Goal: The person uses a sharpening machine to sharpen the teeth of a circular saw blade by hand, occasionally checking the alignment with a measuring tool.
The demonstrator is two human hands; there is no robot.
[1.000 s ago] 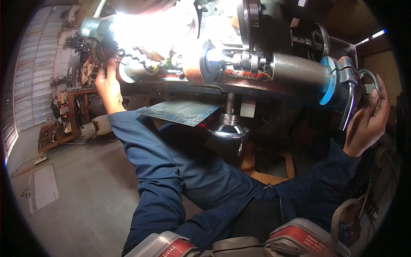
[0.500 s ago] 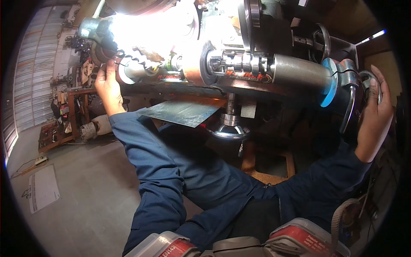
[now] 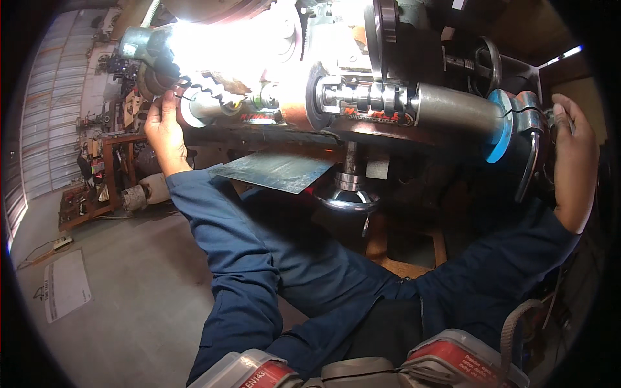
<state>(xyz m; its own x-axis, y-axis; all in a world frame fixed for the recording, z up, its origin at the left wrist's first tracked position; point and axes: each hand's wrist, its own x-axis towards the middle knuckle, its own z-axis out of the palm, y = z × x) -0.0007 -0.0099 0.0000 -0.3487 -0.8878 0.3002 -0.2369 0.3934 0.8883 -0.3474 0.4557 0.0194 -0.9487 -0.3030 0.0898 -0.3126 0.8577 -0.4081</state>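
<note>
left hand: upper left of the frame, raised from a dark blue sleeve, fingers curled against the left end of the round grey metal shaft; glare from the bright work light hides whether it grips or only touches.
right hand: far right of the frame, fingers stretched upward and held together, palm laid flat against the dark curved metal lever at the machine's right end; not closed around it.
long horizontal machine spindle: across the upper middle, ribbed steel in the centre.
smooth grey steel cylinder: right of the ribbed part, ending at a bright blue ring just beside the lever.
flat dark grey metal sheet: centre left, sticking out under the spindle, tilted, above the sleeve.
shiny round steel handwheel: centre, hanging below on a vertical rod.
concrete floor: lower left, with a white paper sheet lying on it.
cluttered wooden bench: left edge, well apart from both hands.
</note>
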